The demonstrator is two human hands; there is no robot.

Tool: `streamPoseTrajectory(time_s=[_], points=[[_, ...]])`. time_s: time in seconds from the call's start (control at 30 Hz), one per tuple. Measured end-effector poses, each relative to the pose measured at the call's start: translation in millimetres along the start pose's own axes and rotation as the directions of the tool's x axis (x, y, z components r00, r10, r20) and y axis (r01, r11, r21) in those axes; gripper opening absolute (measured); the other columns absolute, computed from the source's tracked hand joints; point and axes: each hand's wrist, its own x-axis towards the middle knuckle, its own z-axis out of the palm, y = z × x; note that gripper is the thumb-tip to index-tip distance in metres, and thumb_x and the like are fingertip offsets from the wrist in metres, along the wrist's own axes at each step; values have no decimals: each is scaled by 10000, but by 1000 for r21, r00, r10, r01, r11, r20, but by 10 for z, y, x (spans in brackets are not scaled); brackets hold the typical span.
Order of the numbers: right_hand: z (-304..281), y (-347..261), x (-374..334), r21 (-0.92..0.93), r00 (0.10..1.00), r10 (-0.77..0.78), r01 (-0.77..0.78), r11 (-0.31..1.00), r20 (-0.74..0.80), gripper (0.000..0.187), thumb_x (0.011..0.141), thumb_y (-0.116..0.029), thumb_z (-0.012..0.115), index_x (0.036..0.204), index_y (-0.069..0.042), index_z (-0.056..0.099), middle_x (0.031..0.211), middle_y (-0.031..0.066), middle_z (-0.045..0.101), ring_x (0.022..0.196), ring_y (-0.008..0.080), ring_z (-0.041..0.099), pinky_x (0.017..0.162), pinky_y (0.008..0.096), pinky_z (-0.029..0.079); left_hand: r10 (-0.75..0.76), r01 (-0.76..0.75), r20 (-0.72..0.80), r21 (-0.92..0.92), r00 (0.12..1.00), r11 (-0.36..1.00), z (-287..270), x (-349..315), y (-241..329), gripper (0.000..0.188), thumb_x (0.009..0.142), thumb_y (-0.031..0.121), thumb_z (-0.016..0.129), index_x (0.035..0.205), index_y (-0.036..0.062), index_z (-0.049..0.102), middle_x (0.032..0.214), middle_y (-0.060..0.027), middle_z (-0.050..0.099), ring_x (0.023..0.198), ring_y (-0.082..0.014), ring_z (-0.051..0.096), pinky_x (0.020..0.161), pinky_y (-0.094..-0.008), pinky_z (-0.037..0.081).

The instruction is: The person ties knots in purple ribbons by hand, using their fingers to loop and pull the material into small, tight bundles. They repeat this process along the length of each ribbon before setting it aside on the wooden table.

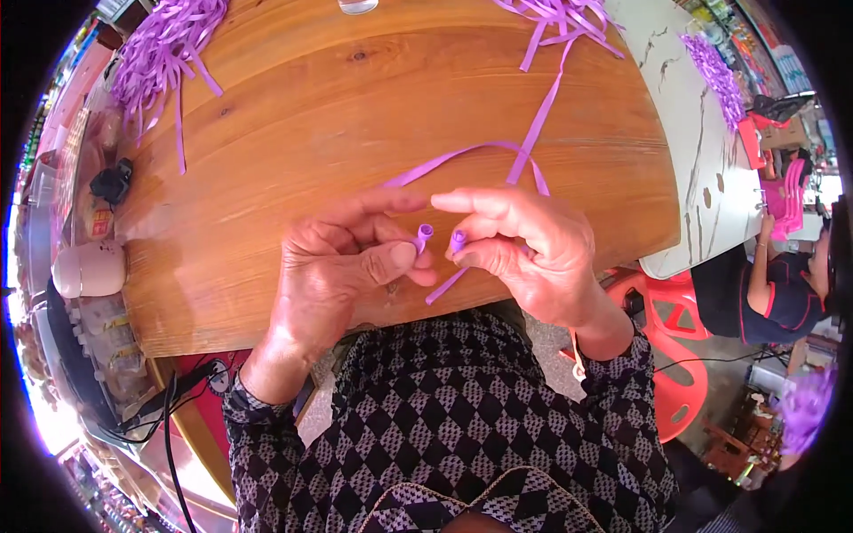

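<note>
Your left hand (329, 258) is closed with thumb and fingers around a small purple roll (426, 233), its round end showing above the thumb. Your right hand (542, 253) pinches a second purple roll (458, 240) between thumb and fingers. The two rolls sit just beside each other with a small gap between them, above the near part of the wooden table (355, 107). Your index fingertips come close together on the far side of the rolls; you cannot tell whether they touch. A short purple strip (447, 286) slants below the gap; which roll it belongs to is unclear.

Just beyond your hands, a long purple ribbon (538, 120) runs across the table toward a ribbon bunch (569, 16) at the far right. A larger ribbon pile (169, 53) lies at the far left, with loose ends trailing nearer. To the right, a white marbled table (689, 169) bears another purple heap (713, 80). Red stools (680, 400) stand at the near right, and another person (782, 289) is beyond them.
</note>
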Motion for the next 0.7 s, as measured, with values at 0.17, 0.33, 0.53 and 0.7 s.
streamPoseTrajectory(time_s=[0.17,0.33,0.53,0.7], points=[[76,15,28,-116,998,-66,67,991,15,386,676,41,663,1053,17,583,806,85,647,653,216,595,580,302,457,-77,74,30,94,997,993,111,-32,3,252,806,33,642,1038,-49,590,786,-79,638,689,-108,590,629,-221,479],[124,-4,36,-332,994,-108,113,936,35,354,639,64,644,985,22,585,812,99,618,675,268,546,575,341,425,1,11,-69,174,998,985,187,-83,-47,183,817,48,641,968,-46,601,784,-60,620,687,-86,560,621,-208,461],[111,105,39,-136,996,-94,91,986,-13,127,724,14,658,833,33,597,828,81,622,679,204,546,581,300,428,94,-60,-141,229,986,971,194,-108,-108,141,816,45,644,928,-30,602,782,-36,601,706,-73,548,639,-201,460],[180,-4,-40,566,873,477,-448,692,107,97,800,-50,650,821,30,600,792,28,610,653,73,521,558,220,410,189,-128,-178,308,966,943,152,-114,-174,142,812,56,651,925,-16,605,791,-29,599,722,-68,548,659,-205,465]])
